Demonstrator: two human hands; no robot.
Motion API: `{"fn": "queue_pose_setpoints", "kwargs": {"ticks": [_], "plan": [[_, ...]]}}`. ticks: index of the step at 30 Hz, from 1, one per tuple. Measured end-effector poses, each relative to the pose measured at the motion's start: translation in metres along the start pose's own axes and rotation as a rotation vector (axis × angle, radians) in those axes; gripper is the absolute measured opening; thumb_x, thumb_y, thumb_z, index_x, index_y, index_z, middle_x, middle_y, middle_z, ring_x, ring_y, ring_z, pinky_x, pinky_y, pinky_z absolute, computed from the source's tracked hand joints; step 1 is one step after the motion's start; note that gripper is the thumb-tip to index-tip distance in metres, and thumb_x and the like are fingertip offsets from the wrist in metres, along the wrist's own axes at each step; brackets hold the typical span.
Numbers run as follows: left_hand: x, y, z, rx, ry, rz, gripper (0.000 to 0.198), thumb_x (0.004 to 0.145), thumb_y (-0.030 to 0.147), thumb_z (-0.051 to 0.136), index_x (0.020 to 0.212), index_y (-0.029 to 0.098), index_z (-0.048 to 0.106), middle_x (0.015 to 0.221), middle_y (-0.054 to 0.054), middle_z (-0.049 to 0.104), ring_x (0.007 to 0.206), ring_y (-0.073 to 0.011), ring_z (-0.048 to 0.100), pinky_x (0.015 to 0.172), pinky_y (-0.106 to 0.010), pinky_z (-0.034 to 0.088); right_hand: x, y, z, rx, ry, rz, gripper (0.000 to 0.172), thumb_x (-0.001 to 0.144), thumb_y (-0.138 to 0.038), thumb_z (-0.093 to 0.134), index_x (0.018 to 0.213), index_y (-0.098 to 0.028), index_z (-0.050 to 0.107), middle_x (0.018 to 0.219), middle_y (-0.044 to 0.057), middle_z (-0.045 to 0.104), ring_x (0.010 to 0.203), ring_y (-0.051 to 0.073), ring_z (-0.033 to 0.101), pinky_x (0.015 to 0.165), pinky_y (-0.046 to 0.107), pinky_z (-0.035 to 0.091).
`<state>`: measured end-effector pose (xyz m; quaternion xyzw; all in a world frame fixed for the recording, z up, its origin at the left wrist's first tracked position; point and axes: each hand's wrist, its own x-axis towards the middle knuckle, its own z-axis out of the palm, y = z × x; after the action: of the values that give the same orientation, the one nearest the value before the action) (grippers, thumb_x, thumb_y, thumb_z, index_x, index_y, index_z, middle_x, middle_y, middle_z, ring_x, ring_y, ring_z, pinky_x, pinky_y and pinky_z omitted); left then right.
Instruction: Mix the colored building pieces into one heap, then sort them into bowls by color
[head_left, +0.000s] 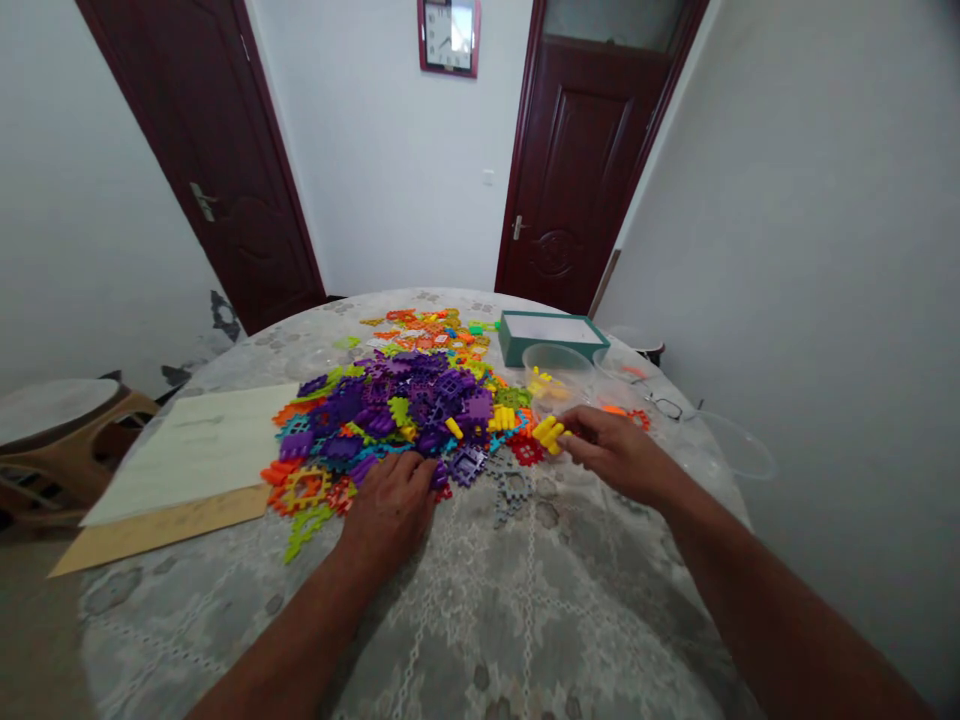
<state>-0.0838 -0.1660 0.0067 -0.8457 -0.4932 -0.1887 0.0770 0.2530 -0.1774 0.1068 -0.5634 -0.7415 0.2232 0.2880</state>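
My right hand (607, 445) pinches a yellow ridged plastic building piece (551, 434) between thumb and fingers, just right of a big heap of interlocking plastic building pieces (420, 395). Purple ones lie on top of that heap, with orange, blue, green and yellow ones around them. My left hand (394, 500) rests palm down on the heap's front edge, fingers laid over purple pieces; its fingertips are partly hidden. More yellow ridged pieces (504, 418) lie between the hands, near a red piece (527, 450) and grey pieces (512, 490).
Behind my right hand are a clear plastic tub (559, 372) with yellow pieces in it and a green-edged box (517, 345). Eyeglasses (666, 407) and a clear round lid (739, 447) lie at the right. Pale paper (195, 440) covers a tan board (172, 528) at left.
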Motion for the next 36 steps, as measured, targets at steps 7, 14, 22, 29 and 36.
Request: {"fn": "queue_pose_setpoints", "kwargs": {"ticks": [7,14,22,29,36], "plan": [[0.002,0.001,-0.001,-0.007,0.006,-0.011,0.018,0.095,0.021,0.065,0.112,0.019,0.072,0.117,-0.013,0.071,0.11,-0.0305,0.064,0.096,-0.044,0.051,0.028,0.032,-0.02,0.076,0.045,0.164,0.027,0.095,-0.037,0.061,0.11,-0.018,0.072,0.084,0.004,0.074,0.065,0.015,0.067,0.058,0.025,0.052],[0.001,0.001,0.004,-0.05,0.046,-0.027,0.036,0.09,0.022,0.073,0.125,0.017,0.066,0.115,-0.014,0.072,0.111,-0.0335,0.064,0.097,-0.047,0.052,0.096,0.059,-0.041,-0.382,0.326,0.218,0.028,0.094,-0.029,0.063,0.115,-0.013,0.074,0.097,0.011,0.079,0.079,0.022,0.073,0.077,0.033,0.055],[-0.003,0.0,0.008,-0.188,0.165,-0.033,0.049,0.095,0.028,0.069,0.14,0.016,0.052,0.125,-0.017,0.067,0.117,-0.0321,0.064,0.103,-0.049,0.053,0.069,0.002,0.017,-0.347,0.319,-0.169,0.024,0.098,-0.023,0.057,0.115,-0.018,0.074,0.11,0.012,0.078,0.094,0.024,0.073,0.092,0.038,0.055],[-0.002,0.009,-0.003,-0.255,0.067,-0.112,0.032,0.095,0.018,0.062,0.127,0.02,0.06,0.121,-0.012,0.061,0.106,-0.0262,0.065,0.086,-0.038,0.059,0.028,-0.03,0.125,-0.451,-0.136,-0.12,0.033,0.101,-0.033,0.062,0.132,-0.02,0.066,0.131,0.014,0.069,0.118,0.026,0.067,0.099,0.035,0.051],[-0.004,0.006,0.006,-0.432,0.093,-0.042,0.037,0.092,0.01,0.058,0.127,0.021,0.065,0.118,-0.01,0.062,0.107,-0.0234,0.064,0.094,-0.038,0.057,0.036,-0.02,0.144,-0.484,-0.066,0.034,0.048,0.099,-0.045,0.064,0.139,-0.019,0.064,0.137,0.016,0.064,0.117,0.029,0.066,0.095,0.036,0.05]]}}
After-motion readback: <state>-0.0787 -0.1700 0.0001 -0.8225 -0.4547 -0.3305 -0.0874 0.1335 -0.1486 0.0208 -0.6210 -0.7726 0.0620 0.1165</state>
